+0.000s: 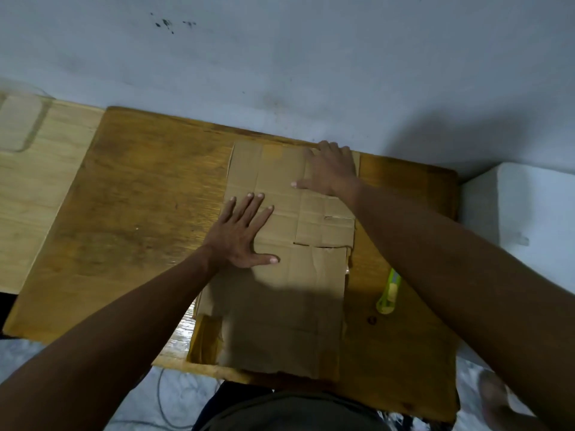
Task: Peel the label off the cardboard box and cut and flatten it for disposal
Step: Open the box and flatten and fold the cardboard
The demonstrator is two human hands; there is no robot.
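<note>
Cardboard [280, 275] flattened beneath both hands [242, 234]

Brown cardboard box [280, 253] — cut open, creased, lying flat on the table, its near edge overhanging.

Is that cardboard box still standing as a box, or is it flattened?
Flattened. The cardboard box lies spread flat on the wooden table, with both the left hand and right hand pressing on it.

The flattened brown cardboard box [289, 275] lies mid-frame on the wooden table [130, 213]; the yellow-green plastic utility knife [388, 293] lies just right of it.
</note>
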